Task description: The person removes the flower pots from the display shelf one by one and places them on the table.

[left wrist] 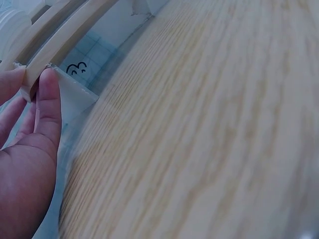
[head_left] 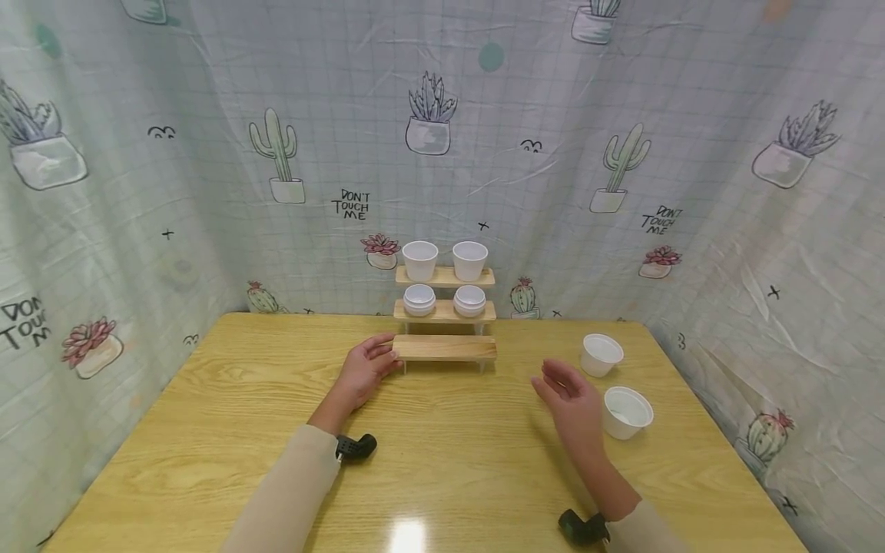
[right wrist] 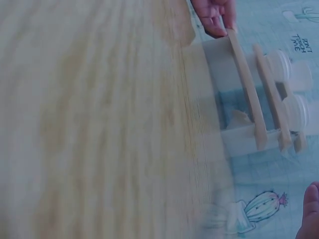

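Note:
A three-tier wooden display stand [head_left: 445,347] with clear side supports stands at the back of the table. My left hand [head_left: 365,370] grips the left end of its lowest board; in the left wrist view, thumb and fingers [left wrist: 49,99] pinch the board's tip. Two small white bowls [head_left: 419,303] sit on the middle tier, and two taller white cups [head_left: 420,265] on the top one. My right hand [head_left: 574,399] hovers right of the stand, fingers loosely bent, holding nothing. Just beyond it are a white tub [head_left: 598,364] and a nearer white tub [head_left: 622,427].
The light wooden table [head_left: 228,430] reaches back to a curtain [head_left: 332,153] printed with cacti, which also hangs along both sides. Black wrist cameras [head_left: 358,448] are strapped to both forearms. The two tubs stand near the table's right edge.

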{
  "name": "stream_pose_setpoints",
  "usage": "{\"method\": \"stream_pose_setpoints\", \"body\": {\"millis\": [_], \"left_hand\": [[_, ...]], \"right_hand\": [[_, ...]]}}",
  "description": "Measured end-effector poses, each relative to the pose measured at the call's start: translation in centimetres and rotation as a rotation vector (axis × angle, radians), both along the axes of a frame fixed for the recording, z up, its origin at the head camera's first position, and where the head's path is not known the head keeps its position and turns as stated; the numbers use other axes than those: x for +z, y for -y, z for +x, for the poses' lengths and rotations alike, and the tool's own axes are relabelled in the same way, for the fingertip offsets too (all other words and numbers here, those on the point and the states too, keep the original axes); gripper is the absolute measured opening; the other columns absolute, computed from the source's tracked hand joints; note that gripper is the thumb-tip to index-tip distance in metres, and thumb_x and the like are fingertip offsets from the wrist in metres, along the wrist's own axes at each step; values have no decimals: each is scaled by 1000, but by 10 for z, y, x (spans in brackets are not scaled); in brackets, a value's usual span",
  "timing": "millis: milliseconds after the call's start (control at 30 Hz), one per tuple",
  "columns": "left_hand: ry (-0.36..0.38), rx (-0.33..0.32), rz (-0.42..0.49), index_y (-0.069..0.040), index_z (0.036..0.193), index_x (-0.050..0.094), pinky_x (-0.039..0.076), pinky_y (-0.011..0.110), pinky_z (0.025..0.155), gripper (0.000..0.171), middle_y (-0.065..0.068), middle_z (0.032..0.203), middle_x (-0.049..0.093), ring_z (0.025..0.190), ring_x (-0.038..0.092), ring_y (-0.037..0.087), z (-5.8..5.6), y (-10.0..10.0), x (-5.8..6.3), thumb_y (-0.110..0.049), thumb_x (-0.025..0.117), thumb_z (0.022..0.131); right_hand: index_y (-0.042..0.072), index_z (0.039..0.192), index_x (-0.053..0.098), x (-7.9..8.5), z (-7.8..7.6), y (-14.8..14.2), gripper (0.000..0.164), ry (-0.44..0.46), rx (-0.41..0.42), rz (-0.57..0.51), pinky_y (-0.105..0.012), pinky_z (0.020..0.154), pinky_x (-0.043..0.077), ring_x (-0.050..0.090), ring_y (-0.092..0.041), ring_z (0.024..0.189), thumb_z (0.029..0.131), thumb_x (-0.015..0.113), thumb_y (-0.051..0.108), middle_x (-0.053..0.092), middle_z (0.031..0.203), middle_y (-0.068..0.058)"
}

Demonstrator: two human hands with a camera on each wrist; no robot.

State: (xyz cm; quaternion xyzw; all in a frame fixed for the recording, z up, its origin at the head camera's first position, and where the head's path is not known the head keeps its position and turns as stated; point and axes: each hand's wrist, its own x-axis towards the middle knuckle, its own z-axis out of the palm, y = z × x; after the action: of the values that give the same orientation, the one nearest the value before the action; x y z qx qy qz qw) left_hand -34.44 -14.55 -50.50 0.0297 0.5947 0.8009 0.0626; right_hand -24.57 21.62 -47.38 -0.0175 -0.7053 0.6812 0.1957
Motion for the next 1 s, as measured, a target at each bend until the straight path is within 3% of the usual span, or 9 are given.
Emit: {"method": "stream_pose_setpoints", "body": {"millis": [233,433,633,867,1000], "left_hand": [[-15,-2,19,7,150,42,63,24,87,51,2,107,63,91,68,10,-1,2,-4,8,55,101],[-22,-2,13,7,150,41,63,24,88,51,2,107,62,91,67,10,-1,2,-4,7,56,101],[-22,-7,21,8,150,41,63,24,87,51,3,107,63,91,68,10,-1,1,-4,7,56,101],[-17,-5,19,7,150,42,63,25,88,50,1,104,63,89,68,10,0,1,-2,7,55,101],[-10,-11,12,6,151,42,63,25,89,51,1,104,62,90,68,10,0,1,-2,6,56,101]], "right_hand": [[-8,122,68,6,20,-12,40,-64,-17,20,-18,94,58,71,-2,104,84,81,-4,74,109,10],[-6,123,69,8,35,-24,41,-63,-47,46,-18,98,57,71,-3,106,84,81,-5,74,112,11],[-6,121,70,13,48,-36,40,-40,-112,63,-12,96,55,70,0,103,83,82,-4,75,111,11],[-11,116,70,15,56,-52,38,-64,-187,9,-13,94,57,71,-3,100,80,82,-10,76,108,4],[-6,116,73,15,60,-61,39,-29,-242,17,-10,91,56,71,-1,100,79,84,-7,77,108,8]]}}
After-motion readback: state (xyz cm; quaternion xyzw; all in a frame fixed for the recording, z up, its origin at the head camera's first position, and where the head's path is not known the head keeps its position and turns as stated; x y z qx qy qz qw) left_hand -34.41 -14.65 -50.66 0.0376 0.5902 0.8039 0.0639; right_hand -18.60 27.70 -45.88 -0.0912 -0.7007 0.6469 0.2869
